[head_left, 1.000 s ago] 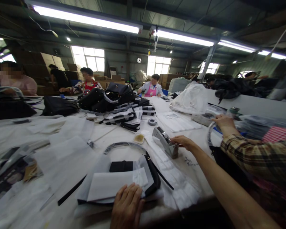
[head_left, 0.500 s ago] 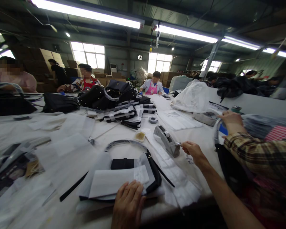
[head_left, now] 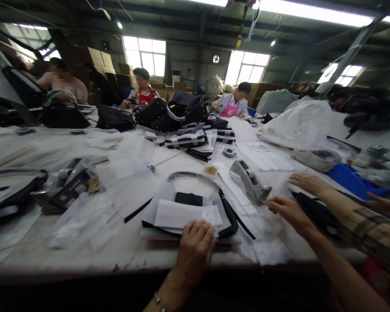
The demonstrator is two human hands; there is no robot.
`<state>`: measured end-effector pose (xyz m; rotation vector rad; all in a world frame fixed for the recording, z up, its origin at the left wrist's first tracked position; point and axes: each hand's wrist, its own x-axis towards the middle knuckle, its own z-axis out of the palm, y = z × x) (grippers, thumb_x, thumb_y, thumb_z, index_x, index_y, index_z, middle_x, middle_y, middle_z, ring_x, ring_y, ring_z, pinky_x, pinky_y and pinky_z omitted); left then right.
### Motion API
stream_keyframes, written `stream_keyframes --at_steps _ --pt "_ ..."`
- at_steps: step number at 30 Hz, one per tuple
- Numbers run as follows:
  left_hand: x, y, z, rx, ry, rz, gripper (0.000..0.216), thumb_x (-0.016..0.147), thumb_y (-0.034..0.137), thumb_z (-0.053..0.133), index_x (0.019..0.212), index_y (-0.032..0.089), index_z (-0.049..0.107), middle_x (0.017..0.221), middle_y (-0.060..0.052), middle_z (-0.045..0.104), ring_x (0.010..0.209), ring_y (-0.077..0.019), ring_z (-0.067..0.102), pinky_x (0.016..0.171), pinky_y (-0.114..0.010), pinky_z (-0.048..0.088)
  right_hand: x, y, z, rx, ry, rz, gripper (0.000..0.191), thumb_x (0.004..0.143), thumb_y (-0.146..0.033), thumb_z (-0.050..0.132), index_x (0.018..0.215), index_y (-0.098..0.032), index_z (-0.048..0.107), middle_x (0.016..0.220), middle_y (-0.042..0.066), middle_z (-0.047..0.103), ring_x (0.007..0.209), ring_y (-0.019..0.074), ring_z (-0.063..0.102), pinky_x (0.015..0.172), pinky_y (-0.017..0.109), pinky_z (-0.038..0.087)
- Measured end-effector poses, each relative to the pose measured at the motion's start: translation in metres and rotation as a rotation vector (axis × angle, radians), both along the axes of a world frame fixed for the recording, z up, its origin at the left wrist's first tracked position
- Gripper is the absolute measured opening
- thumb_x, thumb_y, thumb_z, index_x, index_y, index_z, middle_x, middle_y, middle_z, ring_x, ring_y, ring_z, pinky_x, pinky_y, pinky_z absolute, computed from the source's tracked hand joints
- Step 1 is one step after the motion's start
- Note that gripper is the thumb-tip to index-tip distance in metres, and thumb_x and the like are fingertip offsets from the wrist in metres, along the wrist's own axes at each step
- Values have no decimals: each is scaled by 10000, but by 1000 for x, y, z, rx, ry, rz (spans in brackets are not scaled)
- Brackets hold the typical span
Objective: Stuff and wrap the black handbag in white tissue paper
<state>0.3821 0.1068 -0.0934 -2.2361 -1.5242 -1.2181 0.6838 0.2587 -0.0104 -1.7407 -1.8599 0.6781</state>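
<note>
1 black bag [head_left: 225, 216], wrapped in white paper [head_left: 182, 214], is pressed flat under the open left hand [head_left: 195, 247]. Right of the bag, 1 tape dispenser [head_left: 250, 182] is met by the right hand [head_left: 284, 208], fingers pinched; anything held cannot be told.

Bare forearms, a thin bracelet [head_left: 157, 298] (beaded, silvery) on the left wrist.
</note>
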Motion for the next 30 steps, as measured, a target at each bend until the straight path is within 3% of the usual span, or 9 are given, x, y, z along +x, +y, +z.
stream_keyframes --at_steps 5,9,14,18,21,23,27,30 --pt "1 -1 2 -43 8 -4 231 944 184 509 1160 198 588 1129 -57 688 1096 -231 618 1004 -441 421 -97 -23 63 -144 6 612 275 765 -442 610 757 -184 705 723 4 669 693 157 567 656 254 426" --pt "3 -1 4 -33 13 10 221 927 170 527 1140 194 583 1073 -53 684 1070 -225 620 987 -434 440 -166 -24 81 -211 -319 980 160 736 -313 625 769 -196 729 650 -38 653 606 116 550 567 215 381" --pt "2 0 6 -27 7 21 161 902 171 554 1053 195 602 983 -53 663 985 -224 623 939 -419 476 -216 -19 78 -212 -823 1178 183 676 -272 669 818 -209 767 693 -21 699 602 123 577 519 218 344" --pt "2 1 2 18 21 55 170 903 194 549 1060 190 615 1043 -87 646 962 -236 620 920 -428 496 -240 -16 72 -191 -1063 1260 227 682 -287 697 881 -209 774 788 12 736 682 162 619 543 240 364" --pt "2 2 -1 45 13 65 177 912 193 531 1064 189 621 1029 -92 646 951 -234 622 918 -432 500 -251 -12 63 -184 -1153 1308 223 669 -303 736 862 -197 773 777 30 733 688 191 631 563 266 392" --pt "2 3 -2 67 11 64 182 919 191 518 1066 186 624 1009 -94 653 939 -233 624 913 -430 503 -255 -10 54 -142 -1153 1335 153 660 -313 759 740 -181 758 678 29 701 644 200 624 585 289 416" --pt "2 3 -5 43 31 71 198 920 195 515 1086 183 622 1009 -103 659 930 -240 623 907 -439 505 -258 -12 31 59 -1071 1366 334 628 -271 791 402 -201 555 467 1 581 587 195 606 658 328 439" --pt "1 5 -7 17 44 67 222 916 189 511 1114 180 611 1001 -106 657 914 -245 622 857 -432 517 -258 -16 17 198 -1080 1429 324 614 -132 775 407 -198 536 502 6 627 616 184 614 694 328 416"
